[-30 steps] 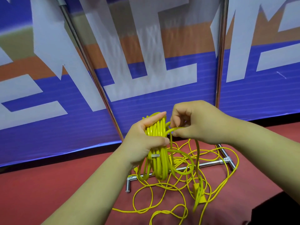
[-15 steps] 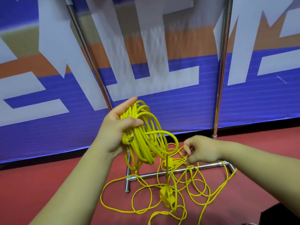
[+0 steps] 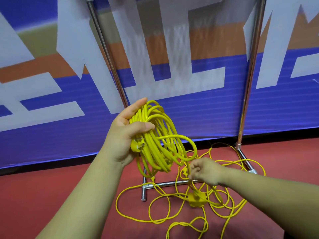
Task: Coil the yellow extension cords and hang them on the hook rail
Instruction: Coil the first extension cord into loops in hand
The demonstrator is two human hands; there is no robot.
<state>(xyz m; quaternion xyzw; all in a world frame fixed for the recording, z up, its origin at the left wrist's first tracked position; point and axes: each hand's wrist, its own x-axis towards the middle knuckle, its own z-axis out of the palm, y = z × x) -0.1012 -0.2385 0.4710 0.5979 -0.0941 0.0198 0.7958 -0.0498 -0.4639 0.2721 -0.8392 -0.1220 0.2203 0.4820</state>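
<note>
Head view: gripping a thick coil of glossy yellow extension cord in the left hand, held raised, with the thumb curling over the loops and a yellow pronged plug sitting against the palm. Pinching a single strand trailing from that coil with the right hand, lower and to the right. Holding both above loose yellow cord loops and a yellow socket block lying on the red floor around a chrome tubular rack base

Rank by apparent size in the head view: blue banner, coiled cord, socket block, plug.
1. Blue banner
2. Coiled cord
3. Socket block and plug look alike; the plug is nearer, so no ranking.
</note>
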